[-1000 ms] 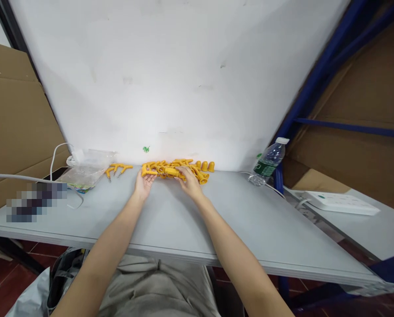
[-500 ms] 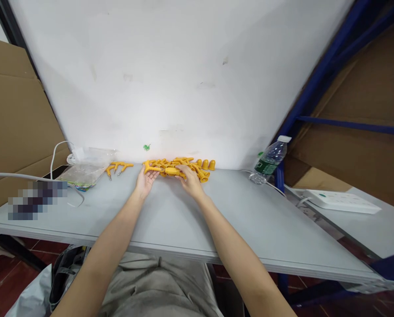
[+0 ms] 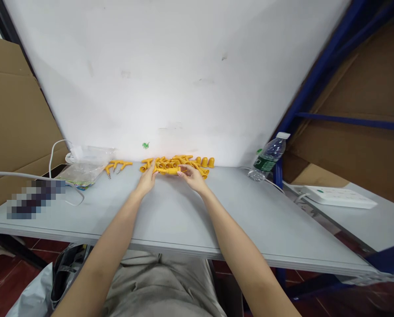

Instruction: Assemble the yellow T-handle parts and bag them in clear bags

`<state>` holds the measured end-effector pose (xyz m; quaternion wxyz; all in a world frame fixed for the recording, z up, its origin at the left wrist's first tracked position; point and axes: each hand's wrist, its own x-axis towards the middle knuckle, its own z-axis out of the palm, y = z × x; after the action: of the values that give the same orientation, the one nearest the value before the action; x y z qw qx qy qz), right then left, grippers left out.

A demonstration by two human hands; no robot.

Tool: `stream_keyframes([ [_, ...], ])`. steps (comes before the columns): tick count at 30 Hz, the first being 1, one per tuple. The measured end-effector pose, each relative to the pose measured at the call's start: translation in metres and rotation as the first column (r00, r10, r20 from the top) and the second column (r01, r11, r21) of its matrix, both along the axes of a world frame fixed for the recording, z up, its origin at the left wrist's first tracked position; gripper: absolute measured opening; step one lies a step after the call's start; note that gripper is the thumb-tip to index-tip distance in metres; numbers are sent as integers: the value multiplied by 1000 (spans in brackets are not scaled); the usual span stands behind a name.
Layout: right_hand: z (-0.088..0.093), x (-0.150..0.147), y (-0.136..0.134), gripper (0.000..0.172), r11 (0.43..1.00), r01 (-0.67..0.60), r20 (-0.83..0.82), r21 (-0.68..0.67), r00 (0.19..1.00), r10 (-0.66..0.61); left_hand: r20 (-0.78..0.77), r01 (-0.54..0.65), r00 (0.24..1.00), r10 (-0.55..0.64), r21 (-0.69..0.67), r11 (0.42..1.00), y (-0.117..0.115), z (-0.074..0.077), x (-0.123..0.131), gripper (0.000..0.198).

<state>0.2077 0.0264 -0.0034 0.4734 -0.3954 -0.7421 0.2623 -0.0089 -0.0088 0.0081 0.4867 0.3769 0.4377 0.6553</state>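
My left hand (image 3: 146,179) is closed around the handle end of a yellow corkscrew (image 3: 159,170). My right hand (image 3: 192,176) grips the outer end of a ribbed yellow sleeve (image 3: 173,171). Corkscrew and sleeve lie in one level line between the hands, meeting end to end, and no metal spiral shows between them. Just behind the hands spreads a pile of yellow handles and cup-shaped pieces (image 3: 183,159), partly hidden by fingers. Several yellow cups (image 3: 211,162) stand at its right end. Away to the left lie yellow corkscrews with bare metal spirals (image 3: 121,164).
A white wall (image 3: 197,79) rises behind the grey table (image 3: 184,220). On the left are a clear plastic bag (image 3: 88,171), a white cable (image 3: 19,175) and a cardboard sheet (image 3: 15,119). A tilted water bottle (image 3: 271,154) and a power strip (image 3: 340,196) are to the right.
The corkscrew's metal spiral, visible half a second ago, is now hidden as the corkscrew and sleeve have come together. My left hand has turned and closed over the handle.
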Motion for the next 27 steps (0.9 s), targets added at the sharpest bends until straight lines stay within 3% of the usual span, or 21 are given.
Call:
stream_keyframes([
  [3,3,-1,-2,57,996,-29,-64,-81,998,24,-363,113,927,-93,36,993,2,-4,-5,21],
  [6,5,-2,-2,58,991,-50,-128,-123,991,35,-550,130,833,-61,87,988,4,-6,-6,22],
  [13,10,-2,-6,60,986,-48,-167,-157,986,21,-464,171,879,-113,85,982,0,-2,-4,20],
  [17,12,-5,-9,57,973,-32,-182,-230,983,-10,-395,125,916,-77,98,987,-4,-2,-1,21],
  [20,11,-8,-10,56,954,-32,-232,-297,972,-40,-433,94,901,-27,133,987,-6,-3,3,22],
  [23,11,-10,-10,56,917,-26,-268,-398,959,-89,-606,85,794,48,189,978,-7,-4,6,24],
  [27,13,-10,-11,55,871,-49,-302,-489,946,-117,-839,100,532,112,194,976,-6,-5,7,29],
])
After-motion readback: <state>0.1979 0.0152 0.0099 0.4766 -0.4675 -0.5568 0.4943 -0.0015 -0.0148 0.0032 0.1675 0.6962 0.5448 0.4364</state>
